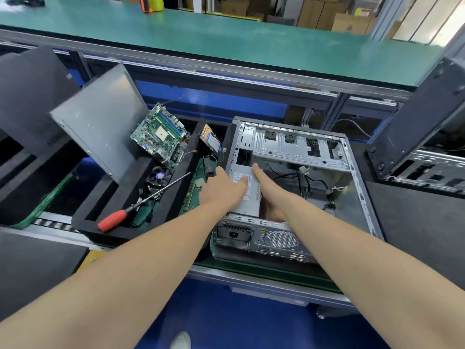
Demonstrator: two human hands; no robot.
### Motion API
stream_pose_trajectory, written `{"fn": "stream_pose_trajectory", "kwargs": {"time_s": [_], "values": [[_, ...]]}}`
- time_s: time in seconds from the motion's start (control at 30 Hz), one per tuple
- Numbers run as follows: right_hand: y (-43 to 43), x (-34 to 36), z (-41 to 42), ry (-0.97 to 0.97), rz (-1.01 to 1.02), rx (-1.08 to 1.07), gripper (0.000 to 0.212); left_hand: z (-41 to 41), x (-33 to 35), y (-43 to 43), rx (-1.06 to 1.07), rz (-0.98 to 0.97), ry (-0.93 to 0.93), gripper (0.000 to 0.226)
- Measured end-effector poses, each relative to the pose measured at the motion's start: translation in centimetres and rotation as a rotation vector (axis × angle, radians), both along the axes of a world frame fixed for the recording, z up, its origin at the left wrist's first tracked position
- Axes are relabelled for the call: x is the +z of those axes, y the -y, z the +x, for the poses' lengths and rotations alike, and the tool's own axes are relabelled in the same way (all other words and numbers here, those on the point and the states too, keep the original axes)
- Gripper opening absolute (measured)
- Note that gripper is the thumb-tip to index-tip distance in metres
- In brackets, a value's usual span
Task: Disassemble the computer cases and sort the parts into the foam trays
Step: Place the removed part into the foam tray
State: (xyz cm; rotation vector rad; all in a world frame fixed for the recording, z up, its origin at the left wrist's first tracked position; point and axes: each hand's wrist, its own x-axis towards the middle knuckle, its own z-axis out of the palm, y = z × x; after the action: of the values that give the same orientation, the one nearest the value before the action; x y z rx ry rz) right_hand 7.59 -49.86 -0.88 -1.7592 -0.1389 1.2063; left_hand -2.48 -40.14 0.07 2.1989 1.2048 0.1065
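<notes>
1. Computer case (289,147) lies on its side just right of the foam tray (173,197), open face up. Its long axis runs away from you. The rear panel with the mains socket faces you and the drive cage is at the far end.
2. Power supply (247,200) sits in the case's near-left corner by the rear panel, long axis along the case, label side up.
3. Your left hand (224,190) lies flat over the case's left wall. Its fingers are fairly straight and the thumb rests on the supply's top.
4. Your right hand (271,195) grips the supply's right side, with the thumb stretched along the top and the fingers curled down the side.
5. Can't tell if the supply is lifted or seated.
6. In the tray, the motherboard (161,134) leans at the far end and a fan (159,176) lies below it. The red-handled screwdriver (143,200) lies diagonally, tip pointing far-right.
7. Grey side panel (100,122) leans at the tray's left.
</notes>
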Motion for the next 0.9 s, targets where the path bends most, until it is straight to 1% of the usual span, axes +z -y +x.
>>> {"fn": "stream_pose_trajectory", "kwargs": {"time_s": [0.07, 0.1, 0.23, 0.3, 0.43, 0.5, 0.53, 0.6, 0.67, 0.73, 0.77, 0.8, 0.83, 0.87, 0.9], "values": [[-0.6, -0.3, 0.1, 0.049, -0.034, 0.021, 0.098, 0.2, -0.1, -0.2, -0.008, 0.000, 0.011, 0.075], [-0.9, -0.5, 0.2, 0.074, -0.041, 0.011, 0.098, 0.3, -0.2, -0.3, -0.009, 0.006, 0.019, 0.076], [-1.5, -1.0, 0.7, 0.148, -0.038, -0.062, 0.091, 0.4, -0.7, -0.4, -0.016, 0.031, 0.049, 0.075], [-2.1, -0.9, 1.2, 0.192, -0.049, -0.101, 0.087, 0.7, -0.6, -0.6, -0.014, 0.029, 0.053, 0.082], [-2.4, -0.8, 1.8, 0.242, -0.035, -0.122, 0.075, 0.9, -0.4, -1.0, -0.025, 0.035, 0.046, 0.090], [-2.3, -0.7, 1.9, 0.325, -0.063, -0.088, 0.079, 1.1, -0.3, -1.2, -0.011, 0.040, 0.021, 0.093], [-1.9, -0.7, 2.0, 0.365, -0.060, -0.066, 0.078, 1.1, -0.3, -1.2, -0.008, 0.027, 0.005, 0.095], [-1.2, -0.6, 1.9, 0.408, -0.017, -0.039, 0.060, 1.0, -0.2, -1.1, 0.016, -0.006, 0.002, 0.101], [-0.4, -0.4, 2.2, 0.362, 0.025, -0.031, 0.050, 0.9, 0.2, -1.1, 0.049, -0.043, -0.007, 0.104], [1.0, -0.6, 3.2, 0.325, 0.158, 0.027, 0.035, 0.8, 0.3, -1.0, 0.045, -0.048, -0.005, 0.101], [1.9, -0.4, 3.8, 0.284, 0.244, 0.103, 0.046, 0.8, 0.2, -1.0, 0.036, -0.042, 0.000, 0.099], [2.8, -0.2, 4.4, 0.221, 0.317, 0.218, 0.070, 0.9, 0.3, -0.9, 0.030, -0.032, -0.001, 0.098], [3.7, 0.1, 5.1, 0.193, 0.325, 0.373, 0.094, 0.9, 0.3, -0.9, 0.024, -0.018, -0.008, 0.097], [4.3, 0.4, 5.5, 0.213, 0.284, 0.535, 0.114, 1.0, 0.3, -1.0, 0.021, -0.004, -0.017, 0.097], [4.6, 0.6, 5.5, 0.285, 0.220, 0.680, 0.127, 1.0, 0.3, -1.0, 0.018, 0.007, -0.022, 0.097]]}}
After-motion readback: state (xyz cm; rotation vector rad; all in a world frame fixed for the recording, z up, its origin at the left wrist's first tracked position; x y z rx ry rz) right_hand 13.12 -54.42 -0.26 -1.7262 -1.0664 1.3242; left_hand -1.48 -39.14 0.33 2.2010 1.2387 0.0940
